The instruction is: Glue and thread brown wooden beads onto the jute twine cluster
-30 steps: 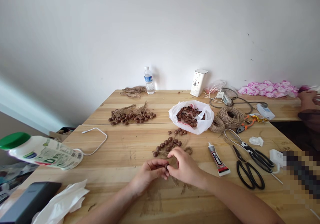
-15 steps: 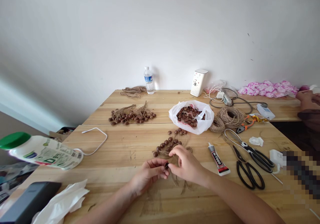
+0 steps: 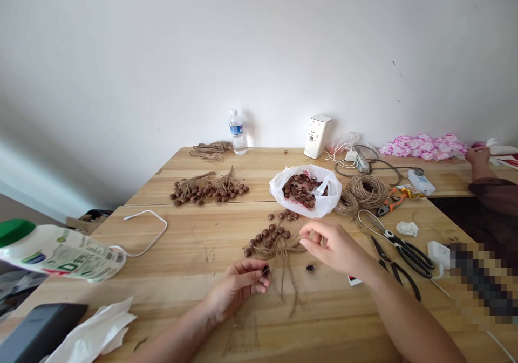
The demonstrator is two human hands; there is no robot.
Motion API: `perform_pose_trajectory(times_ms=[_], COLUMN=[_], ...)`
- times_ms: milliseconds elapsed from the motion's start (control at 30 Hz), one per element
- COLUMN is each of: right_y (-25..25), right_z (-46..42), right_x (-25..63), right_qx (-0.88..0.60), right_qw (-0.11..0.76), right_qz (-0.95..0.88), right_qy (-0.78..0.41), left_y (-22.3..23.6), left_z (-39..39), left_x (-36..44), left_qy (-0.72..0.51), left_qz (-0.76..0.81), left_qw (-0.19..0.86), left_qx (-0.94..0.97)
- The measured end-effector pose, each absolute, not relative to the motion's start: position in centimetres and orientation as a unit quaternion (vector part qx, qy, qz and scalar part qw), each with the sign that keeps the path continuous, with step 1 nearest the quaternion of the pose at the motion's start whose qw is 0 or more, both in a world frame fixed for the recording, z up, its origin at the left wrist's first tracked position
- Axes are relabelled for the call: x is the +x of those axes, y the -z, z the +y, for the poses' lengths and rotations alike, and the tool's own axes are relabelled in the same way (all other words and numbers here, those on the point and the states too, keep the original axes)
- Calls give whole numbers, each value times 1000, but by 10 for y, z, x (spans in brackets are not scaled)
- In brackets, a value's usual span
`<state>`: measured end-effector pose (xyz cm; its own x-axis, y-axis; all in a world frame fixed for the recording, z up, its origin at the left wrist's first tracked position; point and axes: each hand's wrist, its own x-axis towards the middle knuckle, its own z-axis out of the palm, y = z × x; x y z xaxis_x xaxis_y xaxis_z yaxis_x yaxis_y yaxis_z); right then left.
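Observation:
My left hand (image 3: 245, 279) pinches a hollow brown nut shell (image 3: 266, 270), its dark inside showing. Up and to the right is my right hand (image 3: 329, 244), fingers loosely curved, with a gap between thumb and forefinger and no object visible there. Its fingertips are close to a bundle of twine strands (image 3: 283, 252), whose loose ends trail toward me. Just beyond lie several round brown nut shells (image 3: 270, 232). A separate dark-centred shell (image 3: 310, 268) rests on the table below my right hand. The glue tube (image 3: 354, 280) is mostly hidden by my right forearm.
A white bag (image 3: 275, 187) of shells stands ahead, beside twine coils (image 3: 368, 190). Scissors (image 3: 410, 250) and orange-handled pliers (image 3: 390, 204) lie right. Strung shells (image 3: 210, 190) and a water bottle (image 3: 237, 134) are farther back. A co-worker's hand (image 3: 479, 161) is far right.
My right hand has left the shell in my left hand and moved right. The loose shell on the table now shows, and my forearm covers most of the glue tube.

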<state>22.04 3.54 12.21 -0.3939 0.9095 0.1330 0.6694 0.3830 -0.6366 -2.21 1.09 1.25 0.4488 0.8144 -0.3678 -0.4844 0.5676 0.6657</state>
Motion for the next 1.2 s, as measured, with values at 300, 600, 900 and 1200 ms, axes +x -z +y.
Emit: perform_pose_trajectory(times_ms=[300, 600, 900, 1200], right_y=[-69, -46, -50, -58], right_z=[17, 16, 7, 15], right_x=[246, 237, 217, 200], right_qx=[-514, -494, -366, -343], right_qw=[-24, 114, 401, 368], right_qz=[-835, -832, -594, -527], right_qy=[-196, -226, -593, -685], left_y=[-10, -13, -15, -17], left_z=[11, 10, 10, 10], left_x=[-24, -23, -22, -21], left_qy=[-396, -398, -397, -400], left_qz=[344, 349, 341, 335], left_qw=[818, 816, 819, 821], left_qx=[235, 231, 236, 231])
